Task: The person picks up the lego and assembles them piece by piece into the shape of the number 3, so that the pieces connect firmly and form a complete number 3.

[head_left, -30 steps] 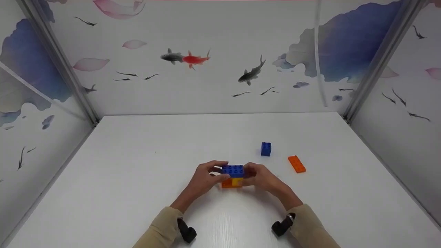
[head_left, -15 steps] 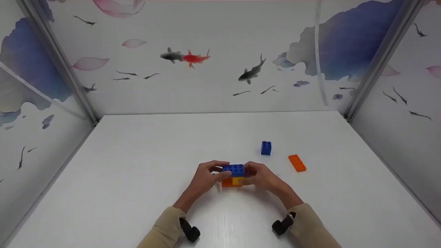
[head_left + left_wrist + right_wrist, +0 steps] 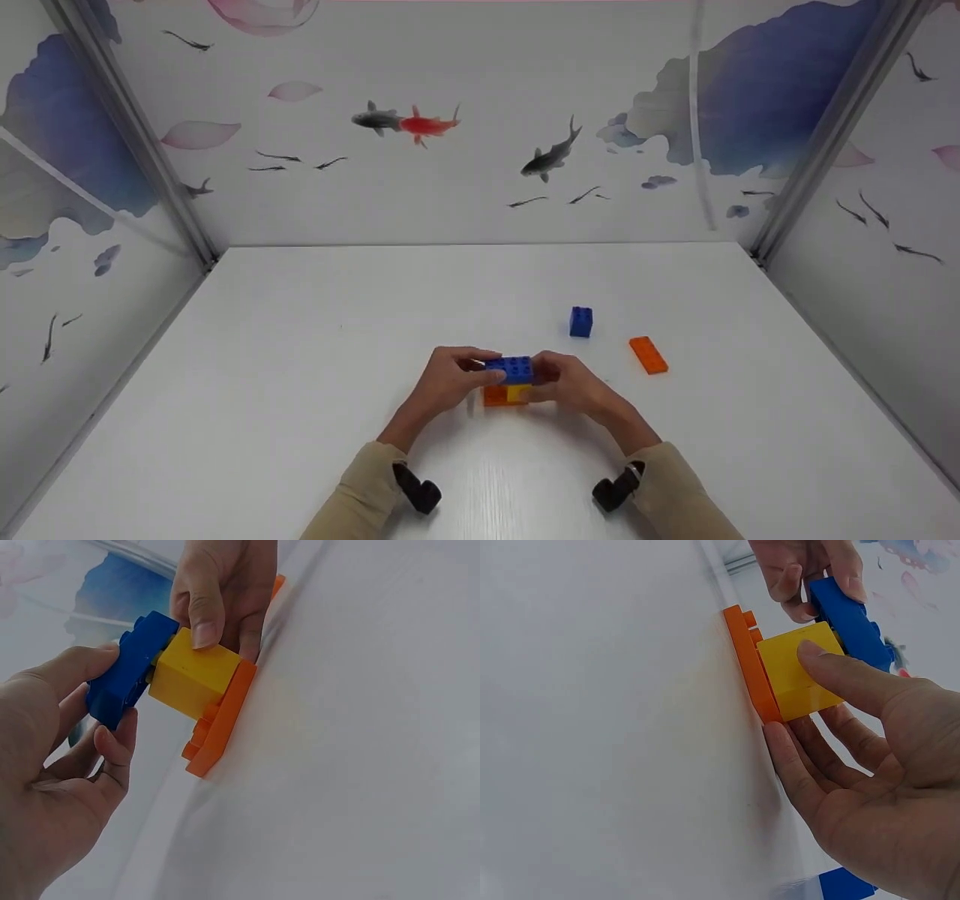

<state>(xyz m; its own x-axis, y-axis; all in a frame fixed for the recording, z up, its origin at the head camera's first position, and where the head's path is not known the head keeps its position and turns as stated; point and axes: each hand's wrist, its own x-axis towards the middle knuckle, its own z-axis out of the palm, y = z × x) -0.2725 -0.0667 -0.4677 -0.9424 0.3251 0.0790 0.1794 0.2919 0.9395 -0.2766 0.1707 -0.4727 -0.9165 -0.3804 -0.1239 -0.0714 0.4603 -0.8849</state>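
Observation:
A blue toy brick (image 3: pixel 511 368) lies over a yellow brick (image 3: pixel 187 671), with some yellow studs showing in a narrow gap between them. The yellow brick stands on one end of an orange studded plate (image 3: pixel 223 724), whose other studs stay bare under the blue overhang. My left hand (image 3: pixel 448 379) pinches the blue brick between thumb and fingers. With thumb and fingers, my right hand (image 3: pixel 571 384) holds the yellow brick (image 3: pixel 791 671) from the right; a fingertip is at the plate's end in the right wrist view. The plate rests on the white table (image 3: pixel 300 360).
A smaller blue brick (image 3: pixel 580 322) stands behind the right hand. Right of it lies a loose orange plate (image 3: pixel 648 355). Printed white panels (image 3: pixel 480 75) enclose the table at the back and both sides.
My left hand has shifted slightly, its thumb now farther onto the blue brick's front. The right hand and the loose pieces stay in place.

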